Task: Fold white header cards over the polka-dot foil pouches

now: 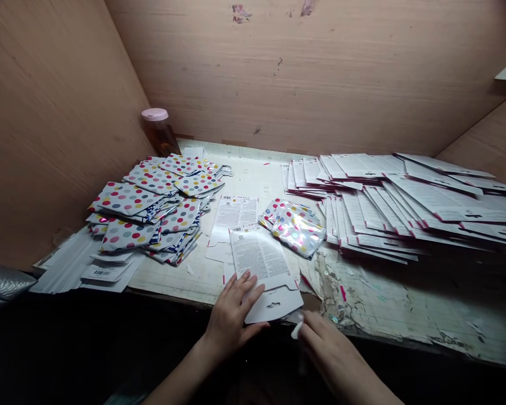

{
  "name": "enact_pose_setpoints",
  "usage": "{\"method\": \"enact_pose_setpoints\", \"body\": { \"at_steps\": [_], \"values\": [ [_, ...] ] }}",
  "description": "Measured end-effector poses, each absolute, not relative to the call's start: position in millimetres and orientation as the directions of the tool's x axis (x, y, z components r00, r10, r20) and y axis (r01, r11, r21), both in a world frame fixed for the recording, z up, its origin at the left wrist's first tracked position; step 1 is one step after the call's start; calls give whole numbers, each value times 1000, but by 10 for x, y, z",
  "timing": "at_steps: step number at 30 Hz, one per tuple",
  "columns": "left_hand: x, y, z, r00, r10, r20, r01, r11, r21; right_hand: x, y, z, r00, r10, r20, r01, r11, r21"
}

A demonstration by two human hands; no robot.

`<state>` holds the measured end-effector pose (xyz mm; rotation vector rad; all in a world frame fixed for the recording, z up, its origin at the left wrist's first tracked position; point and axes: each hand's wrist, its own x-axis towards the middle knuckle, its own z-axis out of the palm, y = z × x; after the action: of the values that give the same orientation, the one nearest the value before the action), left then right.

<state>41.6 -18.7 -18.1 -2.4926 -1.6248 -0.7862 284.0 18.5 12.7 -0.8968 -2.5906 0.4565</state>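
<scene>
Flat on a white printed card (pixel 259 256) lies my left hand (pixel 229 318), its fingers stretched out over the lower left part. The card's bottom end, with a hang hole, reaches the table's front edge. Just right of that end, my right hand (pixel 326 346) is closed on a small white piece (pixel 296 331), too blurred to name. Another printed card (pixel 236 212) lies partly under the first. Beside them, to the right, is a small stack of shiny polka-dot packets (pixel 301 229).
A heap of polka-dot packets (pixel 137 197) is at the left, with white slips (pixel 109 271) in front. Many printed cards (pixel 434 202) overlap at the right. A pink-lidded bottle (pixel 160 132) stands at the back left. Wooden panels (pixel 278 73) enclose the worn table (pixel 388 304).
</scene>
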Motion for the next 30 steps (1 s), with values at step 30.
{"method": "enact_pose_setpoints", "body": {
  "at_steps": [30],
  "values": [
    [121, -359, -31, 492, 681, 543, 774, -627, 85, 2979, 173, 402, -633, 689, 353, 635, 723, -272]
  ]
}}
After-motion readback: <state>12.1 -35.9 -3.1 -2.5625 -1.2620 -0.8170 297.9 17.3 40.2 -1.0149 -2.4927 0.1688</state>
